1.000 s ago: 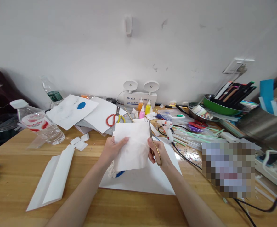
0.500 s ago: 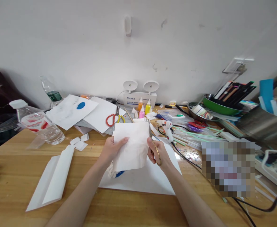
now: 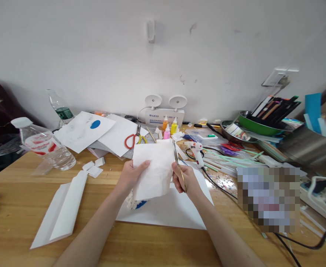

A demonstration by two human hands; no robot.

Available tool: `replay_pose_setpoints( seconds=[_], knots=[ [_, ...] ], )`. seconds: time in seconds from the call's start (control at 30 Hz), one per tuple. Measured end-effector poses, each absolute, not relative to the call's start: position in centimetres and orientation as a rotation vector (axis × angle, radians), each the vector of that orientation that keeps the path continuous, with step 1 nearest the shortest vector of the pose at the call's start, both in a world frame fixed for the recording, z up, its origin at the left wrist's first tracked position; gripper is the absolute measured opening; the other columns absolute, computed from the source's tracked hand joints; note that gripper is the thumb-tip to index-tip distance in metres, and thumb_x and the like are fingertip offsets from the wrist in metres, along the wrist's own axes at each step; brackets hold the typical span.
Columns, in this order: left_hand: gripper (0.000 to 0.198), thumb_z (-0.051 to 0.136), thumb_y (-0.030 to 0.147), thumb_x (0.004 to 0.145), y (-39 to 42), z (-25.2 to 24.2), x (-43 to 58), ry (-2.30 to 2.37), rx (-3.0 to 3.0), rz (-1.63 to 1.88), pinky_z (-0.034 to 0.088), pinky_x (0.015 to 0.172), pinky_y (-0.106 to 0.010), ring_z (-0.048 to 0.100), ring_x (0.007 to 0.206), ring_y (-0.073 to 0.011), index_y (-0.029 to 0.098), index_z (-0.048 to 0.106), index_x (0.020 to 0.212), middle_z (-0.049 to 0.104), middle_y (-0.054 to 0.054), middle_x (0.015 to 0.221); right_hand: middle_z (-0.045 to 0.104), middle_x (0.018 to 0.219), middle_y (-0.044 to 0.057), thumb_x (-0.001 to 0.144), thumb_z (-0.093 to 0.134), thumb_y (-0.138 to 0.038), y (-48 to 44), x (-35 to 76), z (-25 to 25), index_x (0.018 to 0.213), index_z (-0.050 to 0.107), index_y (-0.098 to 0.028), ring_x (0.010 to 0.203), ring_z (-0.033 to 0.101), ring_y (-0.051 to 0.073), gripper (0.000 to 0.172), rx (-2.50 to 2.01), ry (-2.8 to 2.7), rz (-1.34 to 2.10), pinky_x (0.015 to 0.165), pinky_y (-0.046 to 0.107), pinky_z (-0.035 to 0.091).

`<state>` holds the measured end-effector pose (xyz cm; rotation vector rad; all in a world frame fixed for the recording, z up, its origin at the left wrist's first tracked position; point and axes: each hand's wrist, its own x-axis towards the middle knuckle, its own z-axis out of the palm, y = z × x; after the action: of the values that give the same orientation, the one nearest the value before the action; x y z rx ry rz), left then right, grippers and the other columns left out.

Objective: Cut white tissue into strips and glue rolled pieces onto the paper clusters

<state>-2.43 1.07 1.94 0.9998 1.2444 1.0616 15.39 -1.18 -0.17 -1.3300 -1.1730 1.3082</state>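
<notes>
- Okay, my left hand (image 3: 132, 175) is closed on the left edge of the white paper (image 3: 153, 170), thumb flat on its front, fingers hidden behind.
- My right hand (image 3: 185, 177) is wrapped round gold-handled scissors (image 3: 176, 156) at the paper's right edge, blades pointing away from me; whether they bite in, or how far they're parted, I can't tell.
- White paper is held up above a larger white sheet (image 3: 176, 213), which lies on the wooden table (image 3: 140, 246).
- Poking out under the paper's lower left: something blue (image 3: 142, 204) and crumbly off-white stuff (image 3: 131, 202), both mostly covered, so I can't identify them.
- Left of the paper I see small white scraps (image 3: 95, 171), a folded sheet (image 3: 68, 211) and, farther out, a clear bottle (image 3: 45, 146).
- Just beyond the paper's top: a red-handled tool (image 3: 135, 136), plus pink (image 3: 166, 133), yellow (image 3: 174, 128) and orange squeeze bottles (image 3: 165, 123).
- Right of the paper: a white glue gun (image 3: 198, 154) near; a green bowl (image 3: 259, 126) under dark pens (image 3: 278, 111), well apart.
</notes>
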Motion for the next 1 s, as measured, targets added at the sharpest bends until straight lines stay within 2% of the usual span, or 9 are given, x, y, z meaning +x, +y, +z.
replay_pose_setpoints(
  seconds=[0.2, 0.43, 0.63, 0.77, 1.0],
  knots=[
    [0.038, 0.073, 0.040, 0.056, 1.1, 2.3, -2.3, 1.237, 0.954, 1.086, 0.049, 0.056, -0.025, 0.063, 0.063, -0.0172, 0.010, 0.066, 0.078, 0.070, -0.010, 0.080, 0.037, 0.026, -0.004, 0.071, 0.042, -0.068, -1.3, 15.4, -0.1, 0.044, 0.039, -0.019, 0.020, 0.031, 0.006, 0.056, -1.306, -1.163, 1.308, 0.025, 0.020, 0.018],
    [0.035, 0.071, 0.037, 0.060, 1.6, 2.2, -2.5, 1.126, 0.888, 1.306, 0.051, 0.067, -0.025, 0.065, 0.075, -0.0179, 0.013, 0.066, 0.086, 0.070, -0.008, 0.088, 0.048, 0.038, -0.003, 0.063, 0.045, -0.073, -0.8, 15.5, -0.2, 0.062, 0.052, -0.014, 0.029, 0.039, 0.007, 0.059, -1.150, -1.115, 1.395, 0.031, 0.020, 0.029],
    [0.025, 0.067, 0.029, 0.067, 3.0, 5.1, -2.3, 1.022, 0.833, 1.464, 0.053, 0.070, -0.026, 0.066, 0.079, -0.0189, 0.014, 0.065, 0.088, 0.071, -0.008, 0.088, 0.047, 0.040, -0.004, 0.064, 0.046, -0.072, -0.8, 15.6, -0.1, 0.065, 0.053, -0.013, 0.030, 0.039, 0.006, 0.059, -1.117, -1.147, 1.408, 0.033, 0.020, 0.027],
    [0.024, 0.068, 0.025, 0.067, 3.9, 7.1, -2.1, 0.981, 0.830, 1.576, 0.054, 0.070, -0.024, 0.066, 0.081, -0.0178, 0.016, 0.065, 0.090, 0.071, -0.006, 0.090, 0.047, 0.042, -0.003, 0.068, 0.046, -0.068, -1.2, 15.5, 0.2, 0.067, 0.054, -0.013, 0.032, 0.039, 0.007, 0.056, -1.051, -1.227, 1.420, 0.034, 0.021, 0.027],
    [0.021, 0.064, 0.024, 0.071, 5.1, 8.1, -2.0, 0.960, 0.881, 1.580, 0.054, 0.072, -0.027, 0.066, 0.083, -0.0199, 0.016, 0.064, 0.091, 0.070, -0.007, 0.091, 0.046, 0.042, -0.004, 0.069, 0.045, -0.068, -1.7, 15.1, 0.1, 0.066, 0.053, -0.013, 0.031, 0.038, 0.006, 0.055, -1.012, -1.316, 1.453, 0.033, 0.020, 0.026]
  ],
)
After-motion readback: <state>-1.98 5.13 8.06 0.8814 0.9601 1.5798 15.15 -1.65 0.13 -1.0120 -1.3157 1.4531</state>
